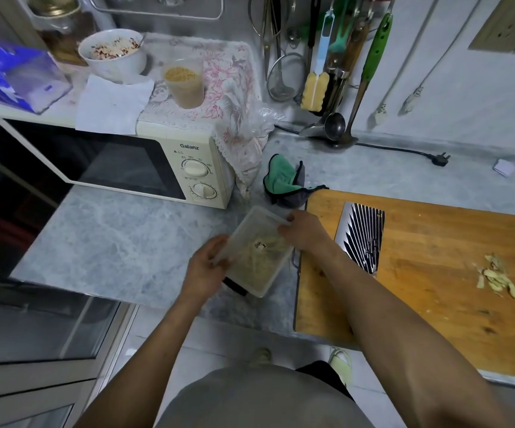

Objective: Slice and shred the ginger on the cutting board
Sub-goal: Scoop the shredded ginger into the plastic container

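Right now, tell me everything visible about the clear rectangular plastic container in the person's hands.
The clear rectangular plastic container is translucent, shallow, with rounded corners and no lid visible. Pale shredded strands fill it. It is tilted, just left of the wooden cutting board, above the grey marble counter. The left hand grips its near-left edge; the right hand holds its far-right rim.

A single wide-angle view from the person's head looks forward and steeply down, close over the counter (120, 230). The cutting board (435, 273) lies at the right, a microwave (145, 162) at the upper left, the wall with hanging utensils along the top, and the person's own torso and floor along the bottom edge.
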{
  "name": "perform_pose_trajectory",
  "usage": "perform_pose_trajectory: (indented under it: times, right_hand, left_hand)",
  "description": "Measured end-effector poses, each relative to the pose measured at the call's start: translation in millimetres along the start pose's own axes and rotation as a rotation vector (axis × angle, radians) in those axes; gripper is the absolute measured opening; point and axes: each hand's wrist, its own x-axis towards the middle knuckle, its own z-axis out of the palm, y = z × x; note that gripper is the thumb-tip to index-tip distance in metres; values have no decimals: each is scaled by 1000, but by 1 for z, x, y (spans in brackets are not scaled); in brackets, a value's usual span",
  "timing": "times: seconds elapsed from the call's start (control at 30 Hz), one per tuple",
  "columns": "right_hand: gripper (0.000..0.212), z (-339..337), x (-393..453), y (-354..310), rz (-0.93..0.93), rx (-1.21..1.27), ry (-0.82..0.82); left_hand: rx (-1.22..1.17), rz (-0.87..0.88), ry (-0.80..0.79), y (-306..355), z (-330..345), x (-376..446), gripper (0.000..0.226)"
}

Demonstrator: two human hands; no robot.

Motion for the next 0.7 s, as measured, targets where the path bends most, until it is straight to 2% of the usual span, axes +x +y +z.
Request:
perform_pose_trajectory:
  times: [0.1, 0.2, 0.27, 0.37, 0.43, 0.47, 0.53, 0.63, 0.67, 0.7]
  right_hand:
    - [13, 9, -8, 10, 68, 133, -88]
    - [30, 18, -16, 14, 92, 258, -6]
    - [29, 24, -20, 13, 87, 314, 68]
    - [31, 34, -27, 7, 20, 292, 195]
    - [37, 42, -29, 7, -17, 251, 274]
    - [28, 43, -30, 7, -17, 269, 287]
    - [5, 44, -30, 11, 21, 326, 253]
    - [12, 45, -31, 15, -22, 264, 229]
    - [13, 46, -33, 13, -38, 234, 243]
    - [13, 47, -35, 12, -46, 202, 255]
  left_hand:
    - [21, -70, 135, -5, -14, 1, 41]
    - [44, -132, 186, -1, -16, -3, 42]
    - [7, -182, 256, 3, -13, -12, 46]
    - [-157, -348, 322, 1, -9, -28, 56]
    - [-272, -504, 287, -4, -3, -36, 63]
    - [-326, -569, 253, -6, 0, -40, 61]
    - [-397, -603, 213, -8, 5, -45, 43]
    - [-390, -538, 256, -3, 9, -49, 11]
    - [-379, -518, 276, 0, 10, -50, 5]
    - [-359, -501, 293, 0, 11, -50, 9]
